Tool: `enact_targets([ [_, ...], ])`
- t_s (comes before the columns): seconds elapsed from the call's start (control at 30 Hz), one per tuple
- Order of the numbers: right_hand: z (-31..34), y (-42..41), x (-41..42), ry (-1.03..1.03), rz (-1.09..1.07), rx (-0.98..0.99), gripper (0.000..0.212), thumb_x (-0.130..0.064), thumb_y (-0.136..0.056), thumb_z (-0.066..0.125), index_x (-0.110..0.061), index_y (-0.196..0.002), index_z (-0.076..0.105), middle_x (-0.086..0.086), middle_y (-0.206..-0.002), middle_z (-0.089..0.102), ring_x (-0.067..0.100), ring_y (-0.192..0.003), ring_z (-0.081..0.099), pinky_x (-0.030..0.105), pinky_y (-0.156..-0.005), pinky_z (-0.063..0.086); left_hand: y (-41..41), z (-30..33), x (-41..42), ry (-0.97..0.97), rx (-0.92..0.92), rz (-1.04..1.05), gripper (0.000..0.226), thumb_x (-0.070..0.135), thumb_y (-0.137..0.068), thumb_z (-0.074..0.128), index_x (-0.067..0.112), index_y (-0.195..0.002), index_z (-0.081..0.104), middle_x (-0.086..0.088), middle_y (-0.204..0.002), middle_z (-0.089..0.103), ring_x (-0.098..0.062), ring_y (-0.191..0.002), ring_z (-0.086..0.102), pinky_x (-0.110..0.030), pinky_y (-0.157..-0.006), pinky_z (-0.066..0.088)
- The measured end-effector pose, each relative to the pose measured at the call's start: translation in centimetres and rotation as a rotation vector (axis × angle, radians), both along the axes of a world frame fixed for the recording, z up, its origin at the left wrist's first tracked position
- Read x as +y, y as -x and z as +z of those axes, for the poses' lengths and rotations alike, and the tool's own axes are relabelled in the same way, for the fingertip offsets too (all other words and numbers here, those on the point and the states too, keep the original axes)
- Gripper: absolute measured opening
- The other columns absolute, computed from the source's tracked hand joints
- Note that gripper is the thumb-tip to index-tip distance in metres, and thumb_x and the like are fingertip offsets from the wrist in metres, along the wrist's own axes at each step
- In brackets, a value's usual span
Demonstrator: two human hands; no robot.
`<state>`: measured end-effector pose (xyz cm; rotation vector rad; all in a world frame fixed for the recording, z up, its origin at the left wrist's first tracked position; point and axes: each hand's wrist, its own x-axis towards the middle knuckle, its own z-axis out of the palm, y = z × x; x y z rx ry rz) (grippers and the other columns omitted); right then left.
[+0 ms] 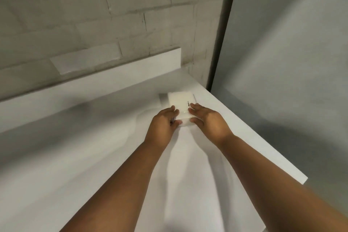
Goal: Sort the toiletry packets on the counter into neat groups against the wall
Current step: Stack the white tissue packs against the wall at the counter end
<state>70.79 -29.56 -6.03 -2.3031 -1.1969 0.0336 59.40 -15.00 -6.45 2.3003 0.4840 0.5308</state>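
Gripping from the left, the left hand [163, 124] is curling its fingertips against the near-left edge of a white packet stack [181, 104], thumb tucked at the near corner. The stack is lying flat on the white table [94, 147], toward its far right, near the raised white ledge [113, 73] that is running along the tiled wall [84, 15] but not yet touching it; a strip of bare surface is showing between them. How many packets are in the stack is hard to tell, since everything is pale and blurred; a thin grey edge is peeking out at its far-left corner, so the layers may already be lying out of line.

Moving right, the right hand [206, 120] is pinching the stack's near-right edge, fingers lying over the dark print on the top packet and thumb below.

The risks, as I judge them: both hands are holding only the near end, so pushing toward the ledge could be fanning the slick packets apart rather than sliding them as one block. Squeezing unevenly could be twisting the stack and leaving it crooked against the ledge. The table's right edge [263, 147] is running close beside the right hand, with a drop next to the grey panel [291, 52], so a loose packet slipping rightward could be going over the side.
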Motion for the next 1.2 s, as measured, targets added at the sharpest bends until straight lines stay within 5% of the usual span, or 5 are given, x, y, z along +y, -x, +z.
enact_targets([
  [0.17, 0.3, -4.5, 1.0, 0.027, 0.062, -0.036, 0.038, -0.019, -0.093, 0.06, -0.016, -0.13, 0.057, -0.004, -0.143, 0.047, 0.012, -0.135, 0.039, 0.013, -0.109, 0.018, -3.8, -0.5, 0.2, 0.048, -0.042, 0.063, 0.037, 0.007, -0.082, 0.071, 0.007, -0.119, 0.064, -0.006, -0.134, 0.055, -0.016, -0.115, 0.06, -0.02, -0.102, 0.04],
  [0.37, 0.6, -9.4, 2.8, 0.034, 0.084, -0.086, 0.034, -0.023, -0.091, 0.062, -0.016, -0.124, 0.063, 0.007, -0.14, 0.048, 0.023, -0.13, 0.041, 0.013, -0.105, 0.019, -7.6, -0.9, 1.0, 0.035, -0.099, 0.133, 0.037, 0.007, -0.085, 0.068, 0.007, -0.121, 0.062, -0.005, -0.135, 0.053, -0.004, -0.119, 0.05, -0.001, -0.097, 0.031],
  [0.53, 1.0, -11.9, 4.9, 0.055, 0.153, -0.091, 0.034, -0.022, -0.094, 0.057, -0.018, -0.127, 0.06, 0.009, -0.136, 0.049, 0.024, -0.117, 0.055, 0.015, -0.099, 0.028, -9.8, -1.0, 2.5, -0.022, -0.066, 0.182, 0.038, 0.013, -0.087, 0.067, 0.008, -0.124, 0.061, -0.007, -0.136, 0.054, -0.016, -0.131, 0.046, -0.02, -0.11, 0.029],
  [1.0, 0.4, -16.7, 9.8, 0.022, 0.219, 0.007, 0.036, -0.02, -0.096, 0.05, -0.017, -0.131, 0.055, 0.003, -0.144, 0.047, 0.022, -0.136, 0.039, 0.029, -0.112, 0.027, -13.9, -1.3, 5.8, 0.003, -0.087, 0.26, 0.036, 0.006, -0.09, 0.059, 0.007, -0.126, 0.058, -0.008, -0.137, 0.052, -0.016, -0.131, 0.045, -0.017, -0.109, 0.026],
  [1.2, 0.0, -17.4, 11.7, 0.011, 0.173, 0.03, 0.037, -0.019, -0.096, 0.054, -0.017, -0.133, 0.054, 0.009, -0.145, 0.045, 0.022, -0.133, 0.043, 0.013, -0.106, 0.018, -14.8, -1.5, 6.6, 0.031, -0.089, 0.284, 0.038, 0.005, -0.091, 0.057, 0.009, -0.129, 0.056, -0.006, -0.142, 0.046, -0.013, -0.133, 0.041, -0.031, -0.112, 0.032],
])
